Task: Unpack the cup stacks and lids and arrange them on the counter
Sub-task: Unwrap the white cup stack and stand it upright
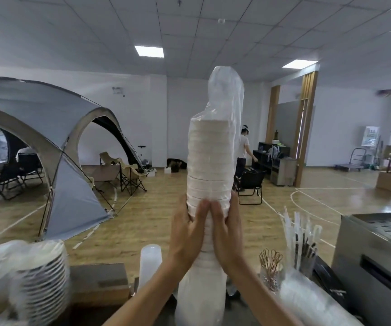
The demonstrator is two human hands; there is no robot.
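Observation:
A tall stack of white lids (209, 161) stands upright in front of me, inside a clear plastic sleeve (227, 90) whose loose, empty end rises above the top lid. My left hand (187, 231) and my right hand (227, 229) press against the near side of the stack about halfway up. They lie side by side, backs toward me, with fingers pointing up along it. The outer fingers reach round the stack's edges. The stack's base is hidden behind my forearms.
At lower left lies a blurred bagged stack of white lids (39, 281), with a cardboard box (98, 283) beside it. A translucent cup stack (151, 262) stands left of my arms. Right of them are straws (302, 241), bagged clear cups (312, 302) and a steel machine (378, 255). A tent (48, 137) and a person (242, 149) are farther back.

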